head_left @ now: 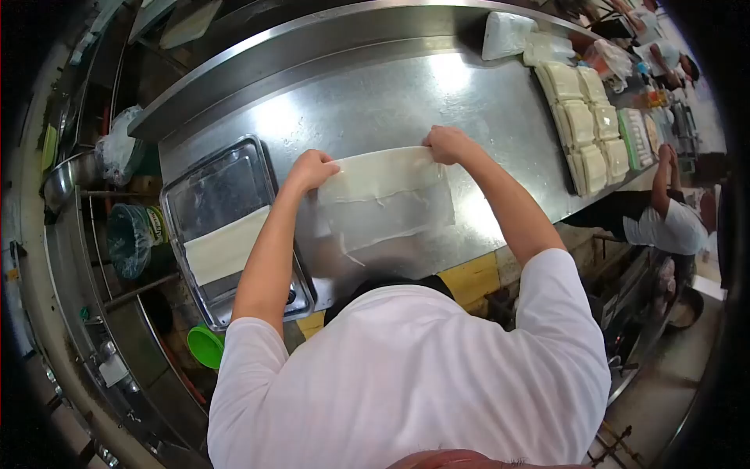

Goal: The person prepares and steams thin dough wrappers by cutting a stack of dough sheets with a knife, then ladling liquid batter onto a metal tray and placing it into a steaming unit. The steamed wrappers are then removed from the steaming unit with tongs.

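One thin, pale, broad sheet [381, 176] stretches between left hand [312, 170] and right hand [449, 145], fingers pinching its edge.

Can't trace clearly the near edge of the thin, translucent white sheet [383, 176], blurred against the shiny steel counter [375, 94]. Can't see the flat white strip's [223, 248] right end, hidden behind the left forearm [273, 242]. Can't identify small, blurred items [647, 92] far right.
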Tool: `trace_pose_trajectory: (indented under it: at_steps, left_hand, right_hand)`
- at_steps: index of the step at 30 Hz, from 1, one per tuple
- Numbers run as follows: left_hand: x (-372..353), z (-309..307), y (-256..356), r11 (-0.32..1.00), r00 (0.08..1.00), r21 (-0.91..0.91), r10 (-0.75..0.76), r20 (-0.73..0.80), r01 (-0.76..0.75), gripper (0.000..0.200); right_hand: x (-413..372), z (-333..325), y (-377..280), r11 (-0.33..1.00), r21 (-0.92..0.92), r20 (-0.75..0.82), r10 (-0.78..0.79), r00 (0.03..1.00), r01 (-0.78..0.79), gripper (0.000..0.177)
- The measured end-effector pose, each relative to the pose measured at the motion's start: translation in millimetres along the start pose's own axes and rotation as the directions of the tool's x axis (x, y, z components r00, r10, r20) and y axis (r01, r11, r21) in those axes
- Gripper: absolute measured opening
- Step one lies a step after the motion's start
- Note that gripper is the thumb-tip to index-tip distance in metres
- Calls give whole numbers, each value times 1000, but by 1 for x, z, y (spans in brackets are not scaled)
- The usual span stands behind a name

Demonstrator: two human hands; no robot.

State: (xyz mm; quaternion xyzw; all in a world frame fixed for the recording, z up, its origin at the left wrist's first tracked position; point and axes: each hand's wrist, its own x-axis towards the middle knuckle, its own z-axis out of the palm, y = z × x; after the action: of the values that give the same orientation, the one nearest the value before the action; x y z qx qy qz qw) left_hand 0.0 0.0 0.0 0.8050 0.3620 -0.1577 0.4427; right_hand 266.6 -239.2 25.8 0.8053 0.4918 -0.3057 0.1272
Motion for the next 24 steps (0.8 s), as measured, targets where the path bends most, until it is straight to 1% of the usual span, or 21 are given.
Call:
trace_pose_trajectory:
  at_steps: [2,3,5,6,8,9,11,12,14,18,20,24]
  left_hand:
    - [-9,-3,8,995,1000,98,-14,-3,14,31]
    - [-10,-19,16,991,999,132,2,-49,5,31]
    - [-26,-14,21,991,994,129,47,-94,-35,27]
    - [-34,-10,21,991,995,127,41,-89,-30,27]
    - [-46,-11,21,992,984,82,103,-144,-91,25]
    - [-52,-11,21,992,984,84,102,-149,-90,25]
    - [-64,-9,20,988,968,75,147,-206,-134,24]
    - [-72,-8,20,988,967,78,146,-210,-132,24]
    - [-87,-6,18,973,938,124,220,-269,-192,23]
    - [-116,3,12,974,927,85,226,-298,-210,23]
    - [-130,10,5,967,912,53,252,-323,-249,21]
    - [-168,29,3,960,899,47,276,-340,-277,18]
  right_hand:
    - [-6,4,0,998,55,-110,1,994,5,29]
    - [-2,-5,-4,998,65,-165,-11,986,22,29]
    - [-22,-5,-7,996,91,-265,37,963,-13,24]
    - [-30,-1,-5,996,93,-258,36,966,-12,24]
    - [-40,-1,-1,988,149,-346,19,938,35,20]
    - [-48,-4,-1,988,149,-350,15,937,40,20]
    - [-66,-8,-1,968,243,-398,47,916,56,16]
    - [-72,-5,0,968,243,-401,44,915,60,16]
    - [-82,-1,2,956,288,-439,76,895,60,15]
    - [-113,6,0,942,324,-485,87,870,86,14]
    - [-132,13,-5,941,332,-510,115,853,72,13]
    - [-165,40,-14,924,379,-510,165,844,49,13]
